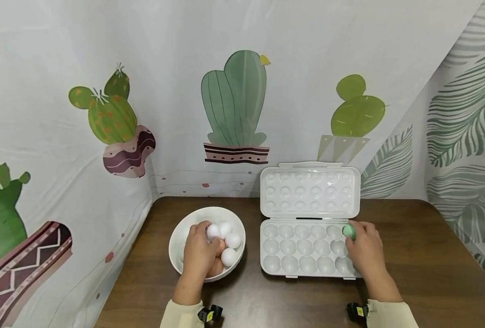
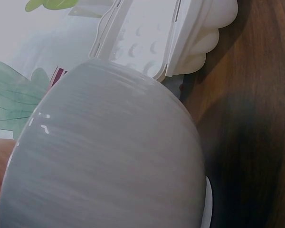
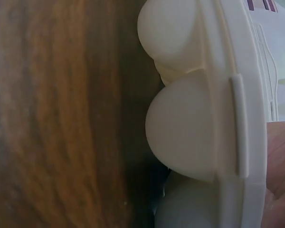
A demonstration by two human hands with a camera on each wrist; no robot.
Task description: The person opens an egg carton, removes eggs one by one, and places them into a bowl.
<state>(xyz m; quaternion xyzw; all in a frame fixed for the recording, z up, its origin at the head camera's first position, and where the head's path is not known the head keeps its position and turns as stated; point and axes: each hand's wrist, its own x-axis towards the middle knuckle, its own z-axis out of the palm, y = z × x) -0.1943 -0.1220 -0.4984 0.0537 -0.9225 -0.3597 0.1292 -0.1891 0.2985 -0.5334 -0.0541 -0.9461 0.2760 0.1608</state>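
My left hand (image 1: 199,250) reaches into a white bowl (image 1: 177,237), thumb and fingers about a white egg (image 1: 213,231). More white eggs (image 1: 229,257) and brown eggs (image 1: 215,268) lie beside it; the hand covers part of the bowl's inside. With thumb and fingers my right hand (image 1: 367,248) holds a green egg (image 1: 349,231) at the far right cup of the back row in a white egg box (image 1: 293,274). The left wrist view is mostly the bowl's outer wall (image 2: 109,152). Rounded cup undersides (image 3: 183,128) fill much of the right wrist view.
The egg box's lid (image 1: 308,212) stands raised at the back, near a cactus-print cloth (image 1: 177,91) that hangs behind the table. Brown wooden tabletop (image 1: 250,296) lies between the bowl and the box and in front of them.
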